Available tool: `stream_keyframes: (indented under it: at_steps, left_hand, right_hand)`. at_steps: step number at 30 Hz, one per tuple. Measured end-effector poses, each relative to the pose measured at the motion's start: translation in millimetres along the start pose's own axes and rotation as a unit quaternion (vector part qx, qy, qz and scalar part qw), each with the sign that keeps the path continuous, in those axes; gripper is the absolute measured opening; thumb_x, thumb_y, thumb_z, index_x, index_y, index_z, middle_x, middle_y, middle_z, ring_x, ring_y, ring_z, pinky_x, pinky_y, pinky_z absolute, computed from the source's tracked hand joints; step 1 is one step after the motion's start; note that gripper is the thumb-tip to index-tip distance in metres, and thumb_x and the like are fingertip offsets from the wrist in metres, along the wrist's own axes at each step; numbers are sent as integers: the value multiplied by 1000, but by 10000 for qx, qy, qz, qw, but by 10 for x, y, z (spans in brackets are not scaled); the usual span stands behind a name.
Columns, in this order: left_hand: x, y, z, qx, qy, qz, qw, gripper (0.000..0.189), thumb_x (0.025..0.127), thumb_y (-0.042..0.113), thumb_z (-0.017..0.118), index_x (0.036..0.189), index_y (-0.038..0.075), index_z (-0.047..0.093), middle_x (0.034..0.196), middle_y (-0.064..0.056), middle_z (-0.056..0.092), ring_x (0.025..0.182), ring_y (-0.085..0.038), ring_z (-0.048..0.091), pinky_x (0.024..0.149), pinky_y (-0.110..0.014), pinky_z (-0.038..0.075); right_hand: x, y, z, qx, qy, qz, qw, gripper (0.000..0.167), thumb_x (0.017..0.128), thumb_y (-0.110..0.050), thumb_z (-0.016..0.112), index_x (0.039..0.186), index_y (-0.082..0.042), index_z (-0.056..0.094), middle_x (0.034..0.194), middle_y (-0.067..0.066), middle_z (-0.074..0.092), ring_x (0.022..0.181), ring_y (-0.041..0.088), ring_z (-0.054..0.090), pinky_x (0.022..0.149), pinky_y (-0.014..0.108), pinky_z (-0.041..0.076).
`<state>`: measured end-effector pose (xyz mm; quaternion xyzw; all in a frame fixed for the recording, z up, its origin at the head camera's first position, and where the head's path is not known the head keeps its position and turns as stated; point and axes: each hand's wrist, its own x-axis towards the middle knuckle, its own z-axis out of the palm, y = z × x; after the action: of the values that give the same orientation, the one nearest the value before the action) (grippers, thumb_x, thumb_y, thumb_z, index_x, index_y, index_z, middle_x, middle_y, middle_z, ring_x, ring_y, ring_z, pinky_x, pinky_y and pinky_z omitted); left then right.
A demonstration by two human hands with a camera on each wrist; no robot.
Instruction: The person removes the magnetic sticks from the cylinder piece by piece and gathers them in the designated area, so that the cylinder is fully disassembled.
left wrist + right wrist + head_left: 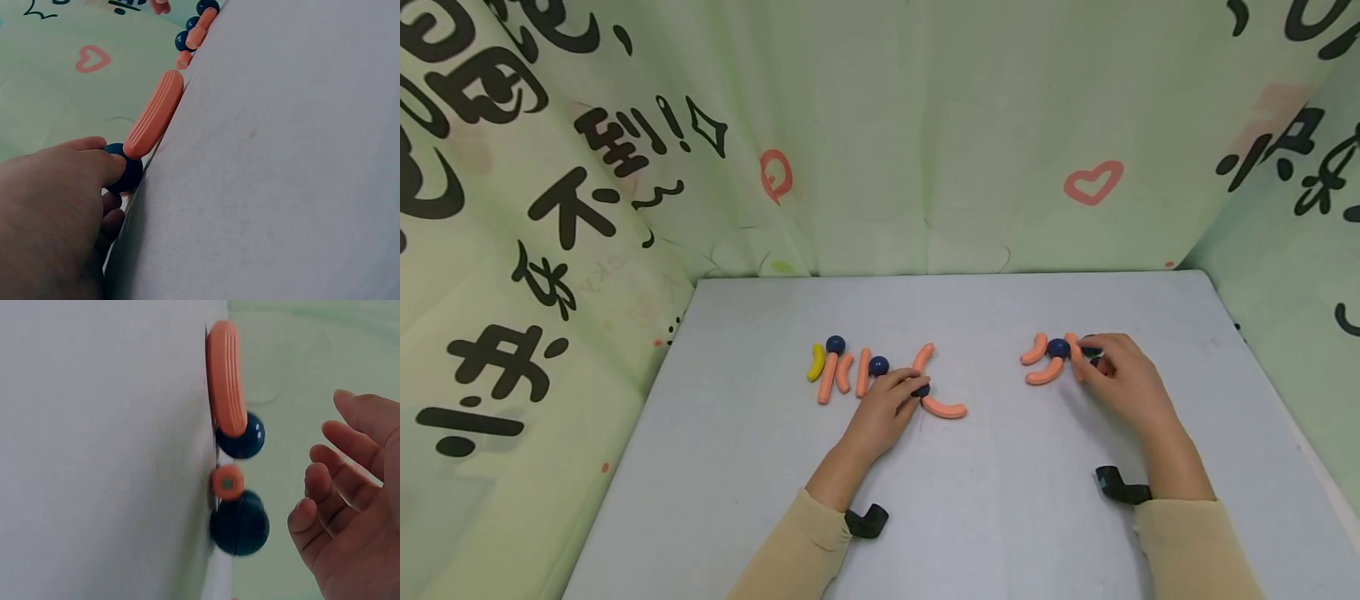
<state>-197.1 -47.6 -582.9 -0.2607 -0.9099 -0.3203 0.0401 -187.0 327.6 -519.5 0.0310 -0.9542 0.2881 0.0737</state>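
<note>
At mid table my left hand [880, 410] pinches a dark blue ball [130, 178] between thumb and fingers. A curved orange stick [946, 408] runs from that ball to the right, and another curved orange stick [924, 357] points away behind it. My right hand [1123, 379] is beside a cluster on the right, its fingers loosely bent and apart from the pieces in the right wrist view. That cluster has a blue ball [1058, 348] with curved orange sticks [1043, 373] around it. More dark balls [240, 525] lie by an orange stick's end [228, 483].
Left of my left hand lie a yellow curved stick [816, 363], a blue ball [835, 344] above a straight orange stick [827, 380], a short curved one [844, 373], another straight stick [863, 372] and a blue ball [878, 365]. A printed green curtain [925, 167] surrounds the white table [1000, 517].
</note>
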Motion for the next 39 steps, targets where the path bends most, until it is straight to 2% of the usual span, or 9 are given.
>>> stream_keyframes:
  at_steps: [3,6,10,15,18,23,27,34,39]
  left_hand:
    - [-2,6,-2,1,-4,29,10000,36,99,23,62,135,26,62,139,4,56,130,-17,51,105,-33,47]
    - [-7,15,-3,-36,-16,20,10000,35,98,27,61,134,27,63,138,4,56,129,-15,52,104,-31,47]
    - [-9,32,-11,-164,-2,-68,9998,37,98,30,61,135,27,61,135,3,56,125,-14,54,102,-31,49]
    - [-6,50,-40,-267,-68,-204,9994,40,96,35,63,135,26,60,133,3,56,123,-14,55,102,-33,48]
    - [0,49,-45,-232,-76,-161,9996,39,95,36,64,133,25,62,132,3,57,121,-14,56,101,-33,49]
    - [-7,38,-48,-178,-56,-54,9998,38,94,34,66,130,23,64,129,2,57,118,-15,58,100,-33,50]
    - [-17,27,-40,-148,-17,56,9999,38,94,33,67,131,23,63,130,2,58,118,-15,58,99,-32,50]
    - [-20,18,-26,-185,-82,53,9998,37,95,35,65,130,24,63,130,3,59,121,-14,57,102,-32,48]
    - [-16,9,-20,-231,-200,-24,9995,36,96,37,62,130,24,62,132,6,62,127,-14,54,107,-33,45]
  right_hand:
    - [21,-151,121,160,-121,-565,9982,30,97,-22,64,123,-6,63,107,11,56,82,11,43,68,23,37]
    - [33,-317,239,306,-361,-962,9942,27,96,-22,66,119,-9,66,101,7,57,79,7,44,67,23,40]
    - [51,-544,371,341,-719,-1318,9881,27,94,-24,70,118,-13,67,102,4,61,74,7,46,63,23,41]
    - [48,-794,528,400,-1361,-1403,9799,32,94,-27,69,124,-15,65,104,2,62,75,11,46,64,24,41]
    - [41,-903,624,487,-1750,-1317,9745,33,95,-29,67,126,-17,63,112,0,63,76,10,49,66,24,44]
    - [48,-992,799,701,-2152,-1399,9640,35,94,-32,68,126,-18,62,111,-6,64,78,7,53,72,25,48]
    - [37,-1018,903,777,-2203,-1446,9615,33,93,-31,69,124,-20,64,106,-8,64,79,6,55,74,25,49]
    - [-5,-1017,1017,722,-1913,-1478,9676,22,93,-31,70,114,-28,69,104,-12,66,83,4,56,75,25,49]
    - [-34,-1029,1046,664,-1765,-1470,9710,22,92,-29,71,113,-28,70,106,-12,66,88,4,59,79,28,51]
